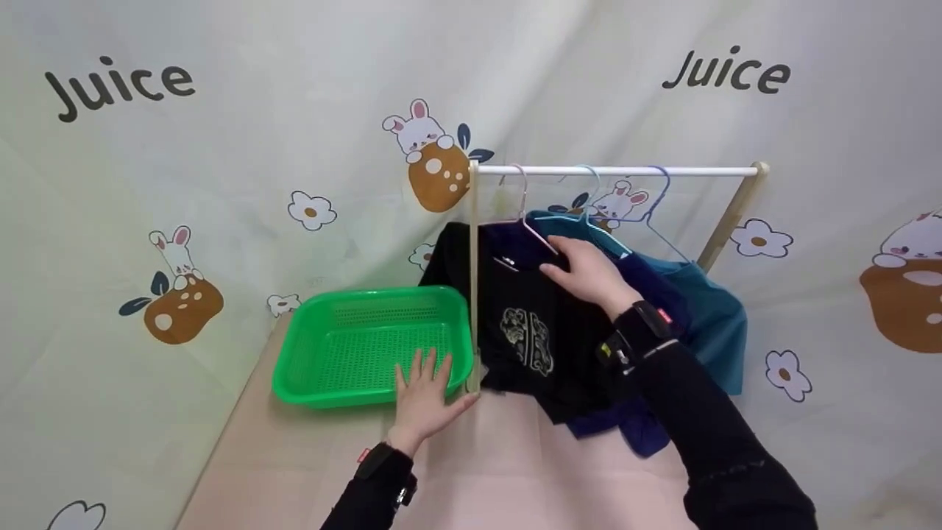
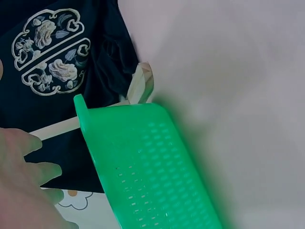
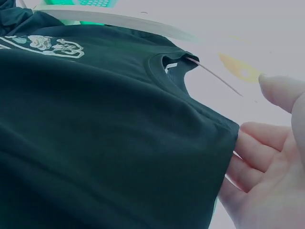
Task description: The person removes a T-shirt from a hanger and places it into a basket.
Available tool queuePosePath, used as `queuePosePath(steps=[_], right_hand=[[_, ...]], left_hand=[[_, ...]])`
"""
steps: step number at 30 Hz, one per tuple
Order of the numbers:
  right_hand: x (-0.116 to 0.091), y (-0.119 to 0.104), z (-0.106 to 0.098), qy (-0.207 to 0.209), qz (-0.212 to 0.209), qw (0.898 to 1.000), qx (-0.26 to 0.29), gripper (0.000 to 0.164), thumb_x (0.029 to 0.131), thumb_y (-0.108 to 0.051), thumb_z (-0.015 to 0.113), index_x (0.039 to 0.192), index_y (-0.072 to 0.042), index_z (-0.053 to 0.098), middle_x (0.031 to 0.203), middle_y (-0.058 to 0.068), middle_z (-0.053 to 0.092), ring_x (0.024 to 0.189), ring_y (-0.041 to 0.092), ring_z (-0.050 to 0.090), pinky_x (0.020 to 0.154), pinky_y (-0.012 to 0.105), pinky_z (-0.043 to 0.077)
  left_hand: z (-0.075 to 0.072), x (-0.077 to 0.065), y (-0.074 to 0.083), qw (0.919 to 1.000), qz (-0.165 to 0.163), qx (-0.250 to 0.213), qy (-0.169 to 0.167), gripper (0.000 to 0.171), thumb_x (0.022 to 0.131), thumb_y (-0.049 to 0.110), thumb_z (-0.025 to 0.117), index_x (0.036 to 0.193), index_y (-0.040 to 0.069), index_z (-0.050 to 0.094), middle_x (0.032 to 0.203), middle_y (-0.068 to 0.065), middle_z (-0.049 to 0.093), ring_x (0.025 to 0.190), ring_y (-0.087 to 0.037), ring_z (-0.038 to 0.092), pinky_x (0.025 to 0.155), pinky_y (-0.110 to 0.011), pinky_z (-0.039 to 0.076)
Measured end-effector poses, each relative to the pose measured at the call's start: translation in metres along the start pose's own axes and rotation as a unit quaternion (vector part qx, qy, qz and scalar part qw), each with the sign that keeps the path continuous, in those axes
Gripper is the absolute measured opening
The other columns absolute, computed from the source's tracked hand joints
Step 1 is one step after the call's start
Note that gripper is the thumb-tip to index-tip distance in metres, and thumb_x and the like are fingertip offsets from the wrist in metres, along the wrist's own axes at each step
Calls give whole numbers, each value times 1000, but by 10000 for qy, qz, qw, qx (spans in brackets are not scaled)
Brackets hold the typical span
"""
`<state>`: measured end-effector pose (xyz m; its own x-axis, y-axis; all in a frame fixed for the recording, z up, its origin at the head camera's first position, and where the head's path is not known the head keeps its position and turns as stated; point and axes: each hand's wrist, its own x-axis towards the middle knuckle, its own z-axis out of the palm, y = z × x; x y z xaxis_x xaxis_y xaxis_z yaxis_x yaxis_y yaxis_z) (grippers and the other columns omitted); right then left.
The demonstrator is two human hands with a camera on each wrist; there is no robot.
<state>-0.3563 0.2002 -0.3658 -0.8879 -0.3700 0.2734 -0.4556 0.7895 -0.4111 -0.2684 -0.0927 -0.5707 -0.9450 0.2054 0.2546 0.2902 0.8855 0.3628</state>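
Observation:
A black T-shirt (image 1: 515,316) with a pale embroidered floral emblem hangs on a pink hanger (image 1: 524,199) at the left part of the rack. At its shoulder is my right hand (image 1: 589,274); in the right wrist view its fingers (image 3: 257,148) reach behind the sleeve edge while the thumb stands apart from the cloth. My left hand (image 1: 427,397), fingers spread, is at the near right corner of a green plastic basket (image 1: 294,390). The left wrist view shows those fingers (image 2: 43,171) beside the basket wall (image 2: 128,143).
A white rail (image 1: 692,171) on wooden posts (image 1: 475,280) carries the hangers. Behind the black shirt hang a dark blue garment (image 1: 662,287) and a teal one (image 1: 717,316). The rack post stands close to the basket's right side on the pink tabletop (image 1: 500,471). A printed curtain (image 1: 294,147) is behind.

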Motion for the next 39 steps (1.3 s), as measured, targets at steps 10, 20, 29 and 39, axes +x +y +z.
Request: queuePosePath(steps=[10, 20, 29, 39], right_hand=[[18, -12, 2, 473, 789, 9928, 765, 32, 102, -15, 54, 127, 4, 62, 110, 19, 68, 102, 32, 62, 94, 45, 45], [8, -13, -29, 1616, 1361, 9763, 471, 27, 101, -30, 58, 109, -8, 72, 95, 8, 66, 81, 26, 55, 72, 38, 41], [-34, 13, -28, 2258, 816, 9707, 127, 28, 100, -31, 60, 103, -7, 75, 93, 10, 68, 82, 28, 58, 74, 42, 43], [-82, 38, 14, 2437, 429, 9689, -84, 21, 98, -27, 65, 99, -9, 76, 88, 8, 67, 76, 25, 59, 72, 42, 45]], left_hand=[[1, 5, 11, 9994, 4, -344, 35, 87, 88, 65, 57, 150, 5, 42, 155, -24, 30, 145, -46, 15, 110, -70, 2], [1, 9, 20, 9975, 173, -621, 292, 93, 87, 67, 56, 154, 5, 34, 158, -23, 26, 146, -44, 16, 111, -69, 8], [-8, 22, 33, 9943, 489, -706, 637, 95, 89, 67, 55, 154, 3, 32, 158, -21, 27, 147, -40, 17, 113, -65, 11], [-12, 29, 41, 9911, 644, -777, 868, 93, 88, 59, 63, 155, 4, 30, 159, -19, 26, 147, -39, 18, 115, -61, 13]])
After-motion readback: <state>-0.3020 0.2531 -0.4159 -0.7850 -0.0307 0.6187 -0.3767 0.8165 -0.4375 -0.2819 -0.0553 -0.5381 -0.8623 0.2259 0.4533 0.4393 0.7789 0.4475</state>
